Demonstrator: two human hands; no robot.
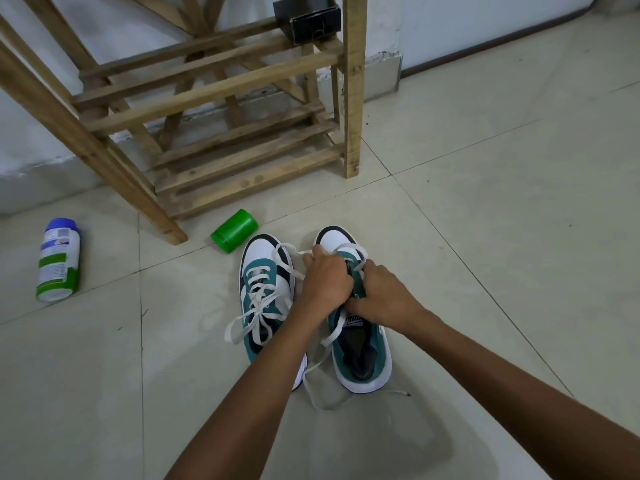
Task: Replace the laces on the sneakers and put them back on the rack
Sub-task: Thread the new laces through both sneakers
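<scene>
Two white, teal and black sneakers stand side by side on the tiled floor. The left sneaker (265, 292) is laced with a white lace tied in a loose bow. The right sneaker (360, 355) is partly laced; its white lace (320, 393) trails loose onto the floor behind the heel. My left hand (325, 278) is closed over the lace at the right sneaker's front eyelets. My right hand (379, 294) grips the lace and the tongue area beside it. The wooden rack (214, 133) stands just beyond the shoes.
A green cylindrical container (235, 231) lies on its side by the rack's foot. A white, green and blue bottle (59, 261) lies on the floor at the left. A black box (308, 17) sits on an upper rack shelf. The wall runs behind the rack.
</scene>
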